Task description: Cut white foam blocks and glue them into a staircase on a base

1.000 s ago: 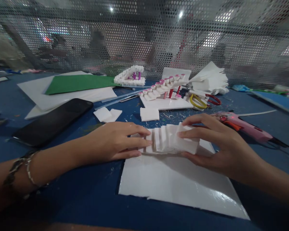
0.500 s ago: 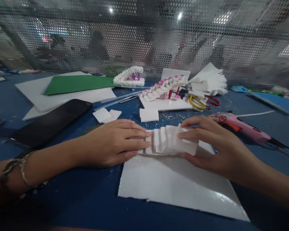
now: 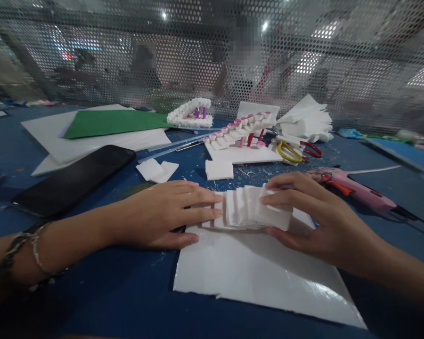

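A row of overlapping white square pieces (image 3: 245,207), like foam or folded paper, lies across the far part of a glossy white board (image 3: 261,273). My left hand (image 3: 169,212) rests flat at the row's left end, fingers stretched out and fingertips on the pieces, thumb apart. At the right end, my right hand (image 3: 314,216) holds the outermost piece between its thumb and fingers. Just beyond the row sits a loose white square (image 3: 219,170). More white squares (image 3: 157,170) lie past my left fingers.
Behind stand a small stair model (image 3: 240,127) with pink-topped pieces and a white model (image 3: 191,113) with purple posts. A black phone (image 3: 74,181) and green sheet (image 3: 116,123) are left. Scissors (image 3: 289,151), a pink glue gun (image 3: 360,188) and its cable lie right. Perforated metal mesh (image 3: 191,56) rises behind.
My left thumb has moved away from its fingers, toward me and off the row's edge. My right hand keeps its hold, and the row looks almost the same.
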Demonstrator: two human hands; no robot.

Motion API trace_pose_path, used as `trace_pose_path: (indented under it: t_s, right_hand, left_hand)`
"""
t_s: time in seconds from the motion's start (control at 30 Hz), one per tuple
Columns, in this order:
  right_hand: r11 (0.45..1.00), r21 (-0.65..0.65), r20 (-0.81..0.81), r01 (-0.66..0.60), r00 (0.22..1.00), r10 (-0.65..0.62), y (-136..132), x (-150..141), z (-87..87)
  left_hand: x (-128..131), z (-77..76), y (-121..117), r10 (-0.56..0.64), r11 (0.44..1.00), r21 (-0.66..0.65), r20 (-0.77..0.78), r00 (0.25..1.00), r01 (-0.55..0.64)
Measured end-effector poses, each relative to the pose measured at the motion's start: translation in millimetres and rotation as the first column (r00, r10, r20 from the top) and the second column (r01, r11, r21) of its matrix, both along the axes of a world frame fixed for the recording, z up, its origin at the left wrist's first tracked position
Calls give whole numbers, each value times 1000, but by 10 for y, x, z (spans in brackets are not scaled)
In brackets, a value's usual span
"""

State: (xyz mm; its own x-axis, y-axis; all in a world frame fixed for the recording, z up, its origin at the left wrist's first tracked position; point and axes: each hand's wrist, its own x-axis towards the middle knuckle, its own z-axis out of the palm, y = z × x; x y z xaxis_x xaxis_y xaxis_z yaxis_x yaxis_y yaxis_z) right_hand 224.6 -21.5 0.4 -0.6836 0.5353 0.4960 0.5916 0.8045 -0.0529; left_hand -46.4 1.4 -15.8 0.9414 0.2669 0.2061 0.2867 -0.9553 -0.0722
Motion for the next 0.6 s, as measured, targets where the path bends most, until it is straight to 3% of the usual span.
trace_pose_path:
  t_s: [0.4,0.6]
  right_hand:
    - [999,-32,34,34,999,-33,-7,-1,-7]
    - [999,-39,42,36,999,-34,-8,-4,-5]
  left_hand:
    - [20,34,-23,-28,999,-36,9,1000,29]
    - [29,26,-42,30,998,-62,41,999,-27]
